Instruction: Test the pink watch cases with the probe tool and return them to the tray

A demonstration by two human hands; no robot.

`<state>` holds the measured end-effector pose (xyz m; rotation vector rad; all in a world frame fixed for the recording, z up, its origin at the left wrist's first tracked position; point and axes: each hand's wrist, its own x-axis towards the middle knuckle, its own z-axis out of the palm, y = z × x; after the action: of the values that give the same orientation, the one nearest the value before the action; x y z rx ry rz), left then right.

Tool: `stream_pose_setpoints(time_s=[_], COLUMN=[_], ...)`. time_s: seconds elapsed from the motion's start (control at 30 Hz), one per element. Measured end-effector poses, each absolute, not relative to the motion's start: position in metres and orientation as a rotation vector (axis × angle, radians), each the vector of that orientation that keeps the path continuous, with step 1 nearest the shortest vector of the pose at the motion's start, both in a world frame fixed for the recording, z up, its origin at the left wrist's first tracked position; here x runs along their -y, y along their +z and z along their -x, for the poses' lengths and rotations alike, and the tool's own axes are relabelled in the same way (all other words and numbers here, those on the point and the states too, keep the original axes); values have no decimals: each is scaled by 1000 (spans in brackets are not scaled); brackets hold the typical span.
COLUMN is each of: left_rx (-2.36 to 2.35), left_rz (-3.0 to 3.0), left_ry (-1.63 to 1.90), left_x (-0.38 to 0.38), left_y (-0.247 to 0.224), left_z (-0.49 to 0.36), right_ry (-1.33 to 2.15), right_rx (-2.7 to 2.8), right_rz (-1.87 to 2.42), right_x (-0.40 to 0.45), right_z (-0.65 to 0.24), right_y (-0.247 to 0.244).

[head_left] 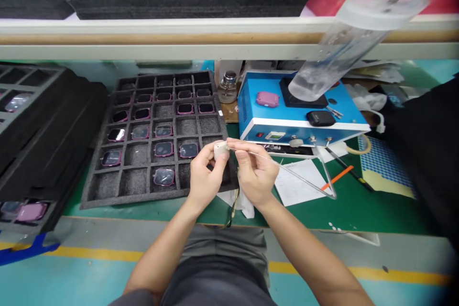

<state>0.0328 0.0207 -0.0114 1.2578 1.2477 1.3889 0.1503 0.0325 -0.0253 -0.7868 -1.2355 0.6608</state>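
Fingers of the left hand (205, 176) are clamping the part (220, 149), likely for steadiness; the right hand (257, 176) is pinching the tube (304, 180) near its end.

No text, brand, number or sign could be read. The white sheet (301, 182) on the green bench top (380, 213) bore faint lines of print, too small and blurred to make out. On the front of the blue box (247, 122), a small pale panel with a green window (275, 136) showed no legible characters. A small white tag (220, 113) on the right rim of the dark foam tray (143, 197) showed no readable mark.
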Motion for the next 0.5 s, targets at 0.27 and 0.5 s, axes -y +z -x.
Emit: stream_pose_setpoints(time_s=[0.27, 0.5], left_rx=[-1263, -1270], left_rz=[-1272, -1290], left_ry=[1380, 1373], left_x=[-19, -19], left_y=[-14, -14], left_z=[-33, -32], right_ry=[654, 655], right_rx=[1248, 1246], right_rz=[828, 825], right_x=[-33, -32], right_z=[-151, -151], right_y=[-26, -26])
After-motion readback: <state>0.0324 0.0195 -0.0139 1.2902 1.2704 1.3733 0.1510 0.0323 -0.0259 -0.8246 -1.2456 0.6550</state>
